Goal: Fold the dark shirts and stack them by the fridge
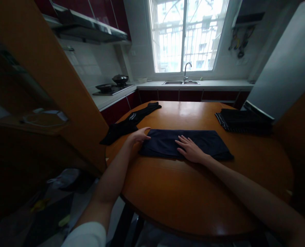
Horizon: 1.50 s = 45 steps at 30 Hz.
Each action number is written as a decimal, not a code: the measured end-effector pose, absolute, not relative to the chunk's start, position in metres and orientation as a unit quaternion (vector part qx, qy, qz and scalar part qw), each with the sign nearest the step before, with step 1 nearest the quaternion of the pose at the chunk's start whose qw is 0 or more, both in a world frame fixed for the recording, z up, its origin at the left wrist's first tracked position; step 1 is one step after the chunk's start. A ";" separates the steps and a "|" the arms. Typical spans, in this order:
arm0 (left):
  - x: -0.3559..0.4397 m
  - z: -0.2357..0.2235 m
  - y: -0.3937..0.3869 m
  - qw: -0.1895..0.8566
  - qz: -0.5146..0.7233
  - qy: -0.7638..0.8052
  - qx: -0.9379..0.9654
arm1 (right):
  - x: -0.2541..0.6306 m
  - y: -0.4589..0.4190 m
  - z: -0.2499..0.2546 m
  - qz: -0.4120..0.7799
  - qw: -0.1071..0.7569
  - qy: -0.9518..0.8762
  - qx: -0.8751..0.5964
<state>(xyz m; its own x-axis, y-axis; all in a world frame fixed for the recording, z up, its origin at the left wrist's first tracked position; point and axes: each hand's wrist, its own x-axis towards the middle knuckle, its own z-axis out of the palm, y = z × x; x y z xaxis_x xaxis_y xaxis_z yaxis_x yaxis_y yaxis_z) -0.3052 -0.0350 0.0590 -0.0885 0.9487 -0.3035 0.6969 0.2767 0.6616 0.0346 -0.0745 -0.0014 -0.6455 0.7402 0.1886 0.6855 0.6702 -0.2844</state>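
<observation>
A dark navy garment [162, 142], folded into a long flat rectangle, lies crosswise on the wooden table in front of me. At its left end is my left hand [140, 135], with thumb and fingers apart and their tips touching the cloth's edge. My right hand [190, 150] rests flat near the middle of the garment, fingers spread, holding nothing. What kind of garment it is does not show clearly.
Toward the table's [183, 192] left side lies a crumpled black garment [131, 120] with white marks. Folded black clothes [243, 120] are stacked at the right. Beyond stand a counter with a sink [174, 82] and a stove with a pan [120, 79].
</observation>
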 end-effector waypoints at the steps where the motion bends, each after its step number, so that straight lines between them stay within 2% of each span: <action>1: -0.303 0.060 -0.037 0.361 0.179 0.707 0.582 | 0.035 -0.075 -0.002 0.094 0.140 -0.902 -0.398; 11: -0.283 0.065 -0.043 0.371 0.237 0.673 0.594 | 0.015 -0.055 0.002 0.146 0.128 -0.852 -0.487; 17: -0.281 0.077 -0.052 0.346 0.284 0.641 0.624 | -0.012 -0.033 0.004 0.092 0.135 -0.816 -0.555; 20: -0.280 0.084 -0.056 0.331 0.299 0.632 0.634 | -0.014 -0.030 0.000 0.088 0.132 -0.814 -0.559; 31: -0.263 0.119 -0.066 0.380 0.331 0.643 0.576 | -0.016 -0.049 -0.002 0.117 0.158 -0.818 -0.541; 37: -0.218 0.158 -0.055 0.342 0.335 0.641 0.599 | -0.008 -0.035 0.015 0.319 0.300 -0.733 -0.520; 41: -0.168 0.182 -0.041 0.324 0.302 0.593 0.672 | 0.022 -0.024 0.059 0.379 0.358 -0.679 -0.518; 45: -0.111 0.182 -0.024 0.301 0.257 0.536 0.746 | 0.064 -0.029 0.105 0.542 0.469 -0.530 -0.453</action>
